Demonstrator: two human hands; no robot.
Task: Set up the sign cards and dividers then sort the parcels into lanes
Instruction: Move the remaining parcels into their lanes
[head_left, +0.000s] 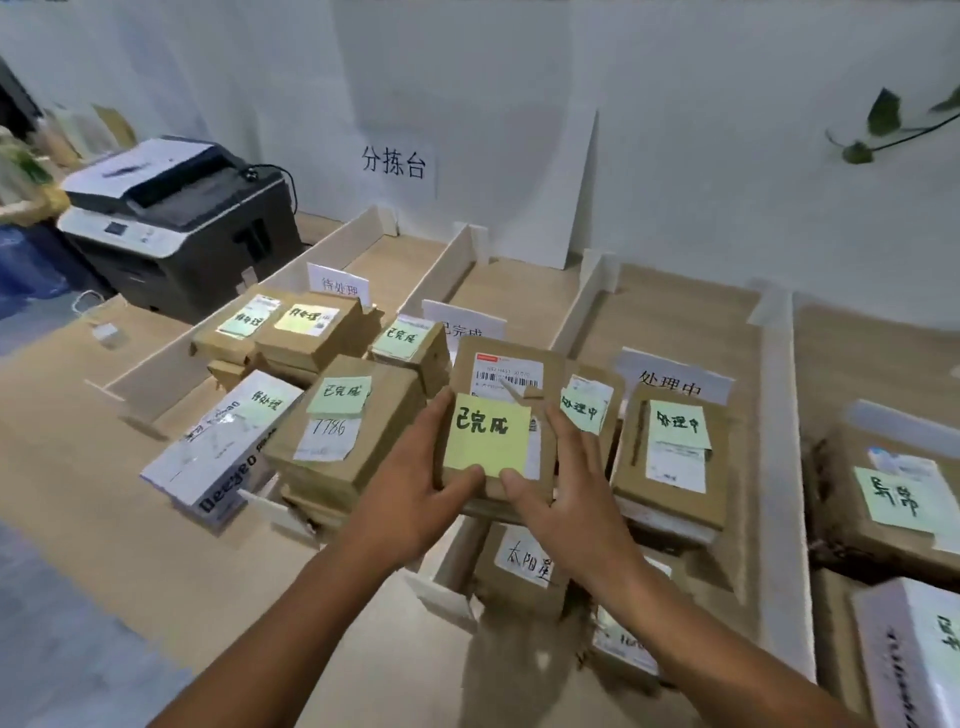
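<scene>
**Both hands holding a "completed" parcel over the middle lane**

I have a brown cardboard parcel (511, 371) held between both hands, just above the desk (130, 519). My left hand (415, 499) wraps its left edge and my right hand (566, 499) lies along its right side with the fingers spread. Both thumbs press down on the near end of the top face. A yellow note (487, 434) reading 已完成 is stuck there.

The parcel sits face up just in front of the matching 已完成 sign card (467, 325), between two white dividers (441, 275) (582, 306). Its long axis runs away from me toward the wall, roughly in line with the dividers. The barcode end is farthest from me, and the note's writing reads upright to me.

In my judgement, the parcel should go down flat with the note upward. It should stay parallel to the dividers and clear of the card. The neighbouring parcel (343, 431) is close on the left, so I would release only once it rests steady.
</scene>
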